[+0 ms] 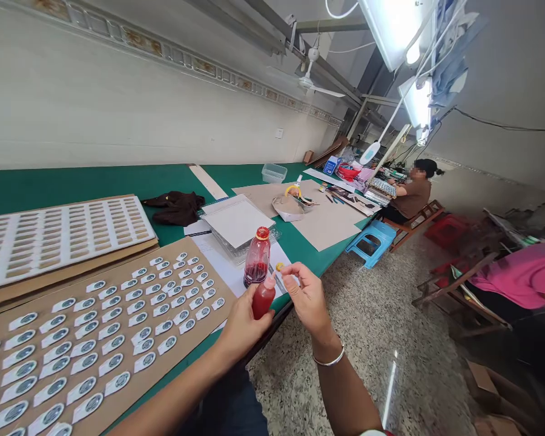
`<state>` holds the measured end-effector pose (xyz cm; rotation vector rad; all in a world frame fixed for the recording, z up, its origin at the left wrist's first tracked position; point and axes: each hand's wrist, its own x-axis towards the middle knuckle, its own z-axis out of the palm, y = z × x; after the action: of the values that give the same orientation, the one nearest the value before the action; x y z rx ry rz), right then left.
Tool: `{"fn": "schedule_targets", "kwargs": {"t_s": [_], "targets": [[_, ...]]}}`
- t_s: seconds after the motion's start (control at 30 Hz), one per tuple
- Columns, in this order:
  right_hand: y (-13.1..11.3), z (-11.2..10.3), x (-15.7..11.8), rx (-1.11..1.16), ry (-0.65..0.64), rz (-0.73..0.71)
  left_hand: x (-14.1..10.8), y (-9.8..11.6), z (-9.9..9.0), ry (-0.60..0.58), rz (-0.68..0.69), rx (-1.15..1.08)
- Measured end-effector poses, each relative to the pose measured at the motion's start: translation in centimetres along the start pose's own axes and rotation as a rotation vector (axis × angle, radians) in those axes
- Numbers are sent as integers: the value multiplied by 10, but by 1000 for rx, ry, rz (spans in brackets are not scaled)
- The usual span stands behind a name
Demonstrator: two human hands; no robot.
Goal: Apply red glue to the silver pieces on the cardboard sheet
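My left hand [243,327] is wrapped round a small squeeze bottle [264,298] of red liquid with a pale pinkish top, held upright near the table's edge. Just to its right, my right hand [307,298] has thumb and forefinger brought together; whatever may be between them is too small to make out. Behind the squeeze bottle stands a larger clear bottle [257,261], with dark red liquid low inside and red stains round its neck. A small yellow piece [279,266] lies beside it on the white papers [218,257].
Cardboard [172,330] on the left bears rows of small oval-ended pieces. Behind it is a white slotted tray [63,233]. Dark cloth [177,207] and stacked white sheets [238,221] lie farther back. A blue stool [370,242] and two seated people are at the right.
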<state>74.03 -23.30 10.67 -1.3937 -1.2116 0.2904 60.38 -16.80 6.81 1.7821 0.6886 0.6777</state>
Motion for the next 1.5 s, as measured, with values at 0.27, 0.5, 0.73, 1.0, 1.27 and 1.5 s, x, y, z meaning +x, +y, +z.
{"fn": "schedule_targets", "kwargs": {"t_s": [0.27, 0.5, 0.73, 1.0, 1.27, 1.5], "targets": [[-6, 17, 12, 55, -27, -58, -3, -3, 0, 42, -16, 47], [-1, 24, 8, -4, -60, 30, -4, -4, -4, 95, -29, 66], [-9, 30, 6, -645, -240, -130, -3, -18, -5, 216, 80, 169], [-34, 43, 14, -953, -168, -193, 0, -13, -3, 463, 239, 244], [-46, 45, 13, -974, -200, -303, -1, -6, -19, 377, 301, 328], [-50, 42, 19, -949, -371, -287, -7, -7, -19, 219, 231, 10]]}}
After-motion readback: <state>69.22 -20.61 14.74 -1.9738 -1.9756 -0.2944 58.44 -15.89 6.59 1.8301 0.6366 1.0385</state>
